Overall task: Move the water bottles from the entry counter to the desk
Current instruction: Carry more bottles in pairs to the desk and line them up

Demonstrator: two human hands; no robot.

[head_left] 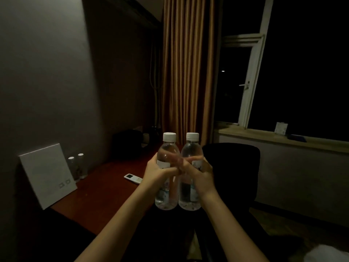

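Both forearms were extended fwd from bottom of frame, converging at centre. Left hand [157, 172] was wrapped round the mid-body of the left bottle [167, 173], fingers curled and clamped on it; right hand [201, 173] was clamped likewise on the right bottle [190, 173], fingers curled round the front. The two hands met betw. the bottles, knuckles touching or nearly so; can't tell which. Both bottles were upright, side by side and touching, held in the air near the front edge of the desk [105, 186], w/ the dark chair back [232, 167] just behind on the right. Each bottle: clear plastic, white cap on, labelled, clear liquid up to approx. the shoulder. On the desk by the wall stood two more small capped bottles [76, 168], close together, contents too dim to judge. Beside them a white card [46, 174] leaned tilted against the wall. A white remote [132, 178] lay flat on the desk, just left of the left wrist. Curtain [188, 69] hung behind; window [251, 76] to the right was dark. Room lighting was very low.
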